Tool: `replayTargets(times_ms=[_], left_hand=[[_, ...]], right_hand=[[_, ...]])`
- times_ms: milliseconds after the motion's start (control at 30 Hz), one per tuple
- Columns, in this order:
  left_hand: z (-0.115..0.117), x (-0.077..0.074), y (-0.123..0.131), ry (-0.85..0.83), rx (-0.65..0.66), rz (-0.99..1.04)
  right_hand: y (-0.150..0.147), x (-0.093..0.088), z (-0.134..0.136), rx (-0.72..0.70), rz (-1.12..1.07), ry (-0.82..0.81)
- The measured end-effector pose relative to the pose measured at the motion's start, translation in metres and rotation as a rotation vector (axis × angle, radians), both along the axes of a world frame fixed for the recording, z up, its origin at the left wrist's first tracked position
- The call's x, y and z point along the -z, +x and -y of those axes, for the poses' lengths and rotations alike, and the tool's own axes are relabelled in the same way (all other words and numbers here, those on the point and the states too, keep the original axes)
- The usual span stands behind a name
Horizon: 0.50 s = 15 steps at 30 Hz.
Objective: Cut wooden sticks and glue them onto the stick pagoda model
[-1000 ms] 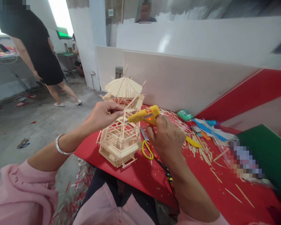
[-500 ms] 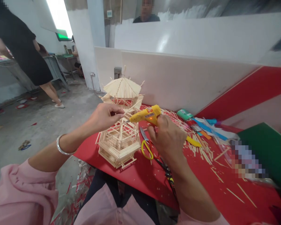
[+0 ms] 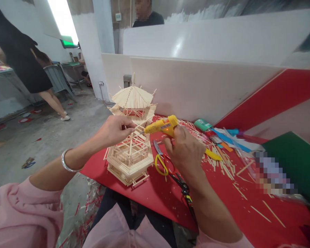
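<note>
Currently, left hand (image 3: 116, 129) pinches thin stick (image 3: 146, 121); right hand (image 3: 187, 148) wraps glue gun (image 3: 161, 126); stick pagoda (image 3: 140, 166) stands on red table (image 3: 212, 213), scissors (image 3: 157, 148) and loose sticks (image 3: 224, 167) rightward, white panel (image 3: 196, 89) behind

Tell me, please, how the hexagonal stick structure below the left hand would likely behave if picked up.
The hexagonal stick structure is probably light for its size, being an open frame of thin sticks. The slender rails jutting from its front might snap under a hard grip. It seems unlikely to roll, given its broad, flat-sided base on the red table.
</note>
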<state>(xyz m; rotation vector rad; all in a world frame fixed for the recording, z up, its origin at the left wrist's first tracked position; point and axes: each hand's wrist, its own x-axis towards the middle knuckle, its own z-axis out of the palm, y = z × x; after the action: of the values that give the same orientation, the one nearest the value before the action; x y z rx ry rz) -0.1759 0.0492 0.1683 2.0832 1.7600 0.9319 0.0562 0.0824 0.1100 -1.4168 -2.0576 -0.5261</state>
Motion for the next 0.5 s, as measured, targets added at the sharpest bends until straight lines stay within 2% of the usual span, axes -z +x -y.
replayTargets(times_ms=[500], left_hand=[[-0.002,-0.002,0.003,-0.041,0.071,-0.082]], right_hand=[[0.011,0.001,-0.01,0.059,-0.026,-0.05]])
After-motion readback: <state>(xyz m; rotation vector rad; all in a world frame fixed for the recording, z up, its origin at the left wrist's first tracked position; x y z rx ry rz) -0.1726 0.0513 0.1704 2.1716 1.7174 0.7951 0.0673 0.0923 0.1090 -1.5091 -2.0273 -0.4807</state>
